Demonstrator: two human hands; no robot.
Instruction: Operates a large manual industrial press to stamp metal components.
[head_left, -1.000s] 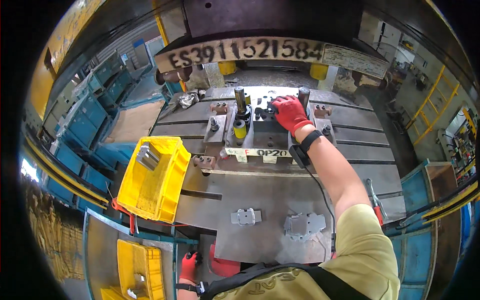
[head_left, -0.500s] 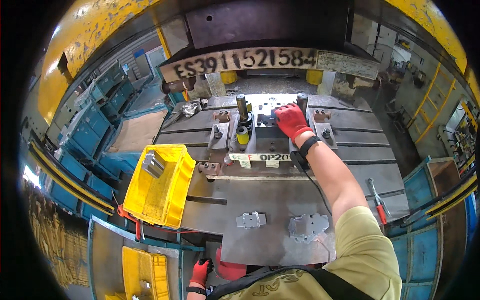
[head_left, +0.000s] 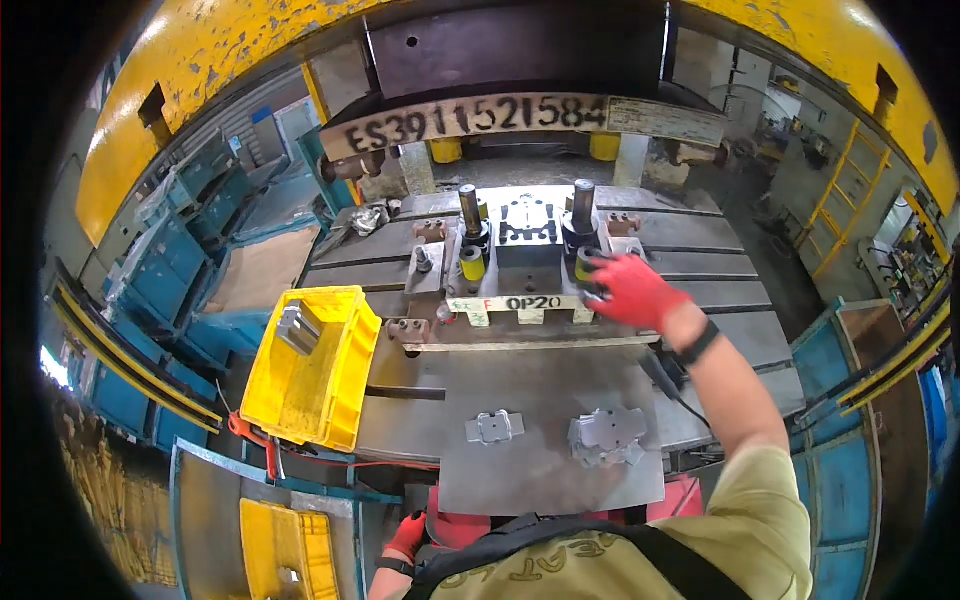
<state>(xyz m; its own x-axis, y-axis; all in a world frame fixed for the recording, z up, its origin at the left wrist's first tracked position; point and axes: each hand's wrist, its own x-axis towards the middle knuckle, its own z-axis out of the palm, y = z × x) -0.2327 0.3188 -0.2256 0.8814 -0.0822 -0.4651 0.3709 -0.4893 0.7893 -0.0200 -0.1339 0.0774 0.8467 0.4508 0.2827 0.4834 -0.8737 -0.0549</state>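
Note:
My right hand [head_left: 635,292], in a red glove with dark fingertips, is at the right front corner of the die [head_left: 532,268], beside its yellow-collared post [head_left: 588,262]. Its fingers point left and look apart, slightly blurred, with nothing visible between them. On top of the die is a bright face with a dark cut-out pattern [head_left: 529,222]. My left hand [head_left: 407,536], also red-gloved, hangs low beside a red seat [head_left: 455,532]; its fingers are mostly hidden. A flat grey stamped metal piece [head_left: 495,428] lies on the front plate, left of a small pile of similar pieces [head_left: 607,438].
A yellow bin [head_left: 345,385] holding a metal block [head_left: 297,330] stands at the left. Another yellow bin [head_left: 287,545] is lower down. Two guide posts [head_left: 470,212] rise from the die under the press ram [head_left: 520,50]. A dark cable [head_left: 665,380] runs near my right forearm.
My right hand has drawn back from the die's top to its right front corner, uncovering the top. The view has shifted slightly. My left hand has stayed low beside the seat.

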